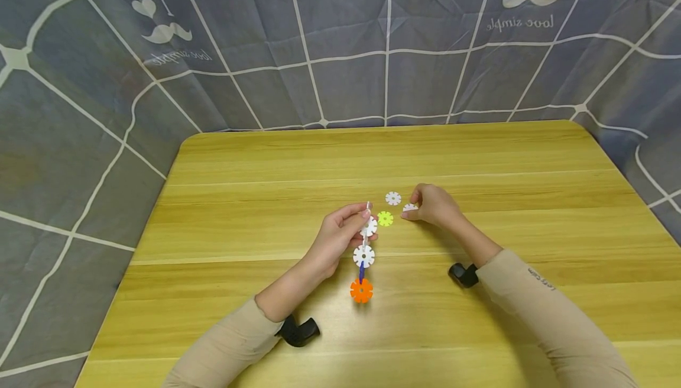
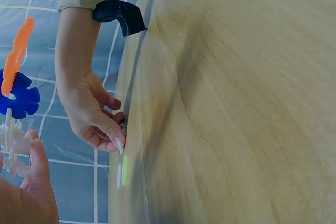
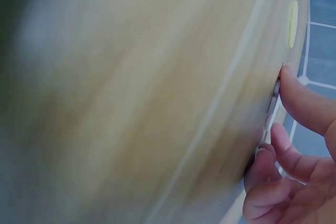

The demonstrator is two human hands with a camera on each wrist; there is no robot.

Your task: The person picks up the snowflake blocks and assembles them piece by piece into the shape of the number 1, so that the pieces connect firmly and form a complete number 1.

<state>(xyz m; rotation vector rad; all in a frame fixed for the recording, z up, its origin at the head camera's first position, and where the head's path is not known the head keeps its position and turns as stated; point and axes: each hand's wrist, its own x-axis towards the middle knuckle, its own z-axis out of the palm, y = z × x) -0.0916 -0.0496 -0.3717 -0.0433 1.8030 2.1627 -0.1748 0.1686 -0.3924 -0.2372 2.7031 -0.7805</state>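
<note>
My left hand [image 1: 331, 240] grips the upper end of a hanging chain of notched plastic discs. The chain has white discs [image 1: 364, 256], then a blue disc [image 1: 362, 272] seen edge-on, then an orange disc [image 1: 362, 291] at its lower end. In the left wrist view the blue disc [image 2: 22, 95] faces the camera. My right hand [image 1: 437, 204] has thumb and fingers at opposite edges of a white disc [image 1: 409, 207] at the tabletop, pinching it. The right wrist view shows that disc [image 3: 272, 103] edge-on, partly covered by fingers.
A yellow-green disc [image 1: 385, 218] and another white disc [image 1: 393, 199] lie flat between the two hands. The wooden table [image 1: 266, 163] has a patterned grey cloth [image 1: 351, 86] behind it. Black wrist mounts [image 1: 300, 332] stick out by both sleeves.
</note>
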